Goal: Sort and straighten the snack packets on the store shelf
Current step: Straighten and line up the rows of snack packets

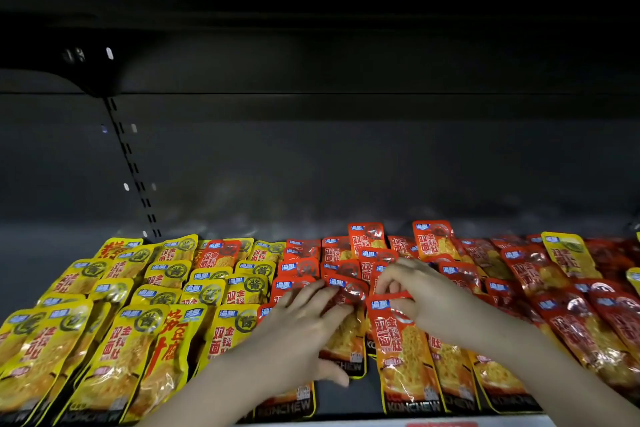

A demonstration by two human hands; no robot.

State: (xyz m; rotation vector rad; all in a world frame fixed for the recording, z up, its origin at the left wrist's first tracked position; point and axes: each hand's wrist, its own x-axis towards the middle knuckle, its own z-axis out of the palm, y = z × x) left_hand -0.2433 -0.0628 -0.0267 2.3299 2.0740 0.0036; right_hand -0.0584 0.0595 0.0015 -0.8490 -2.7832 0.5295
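Nearest, in the front row, the front red packet (401, 354) lies flat with its top seal pinched between the curled fingers and thumb of the right hand (427, 302). Just left of it, the left hand (304, 326) rests with fairly straight, spread fingers on the neighbouring red packet (346, 333), gripping nothing. These look like light, soft, glossy pouches that would slide and crumple easily, so the flat sealed edges are probably the best hold, with a flat palm for nudging rows. The shelf (41, 253) is the only holder: yellow packets (114, 350) overlap on its left, red packets (540, 288) on its right. A stray red packet (218, 253) sits among the far yellow ones, and a stray yellow packet (568, 253) among the far-right red ones.
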